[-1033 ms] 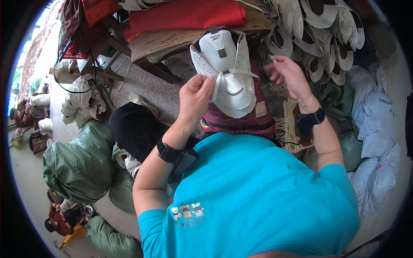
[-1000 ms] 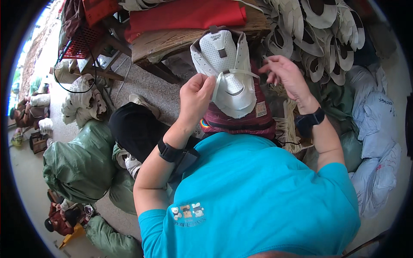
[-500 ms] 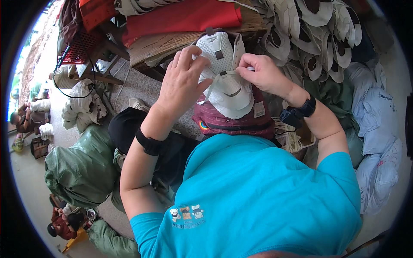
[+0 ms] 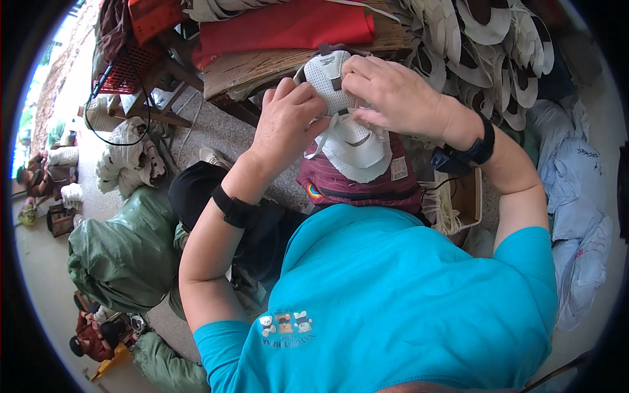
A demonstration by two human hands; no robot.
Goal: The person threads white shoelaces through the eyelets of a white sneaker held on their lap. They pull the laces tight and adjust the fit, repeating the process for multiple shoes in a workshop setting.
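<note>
Though white, brown-trimmed shoe upper (image 4: 351,149)

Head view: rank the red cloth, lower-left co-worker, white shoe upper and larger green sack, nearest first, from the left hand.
From the left hand:
1. White shoe upper: right at the hand, on its right side.
2. Red cloth: beyond, on the wooden bench.
3. Larger green sack: off to the left.
4. Co-worker: lower left, past the sack.

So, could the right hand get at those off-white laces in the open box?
Probably yes: the off-white laces lie mostly uncovered in the open box, on the person's right. The right hand is busy at the white shoe upper, so it would likely have to leave that first.
</note>
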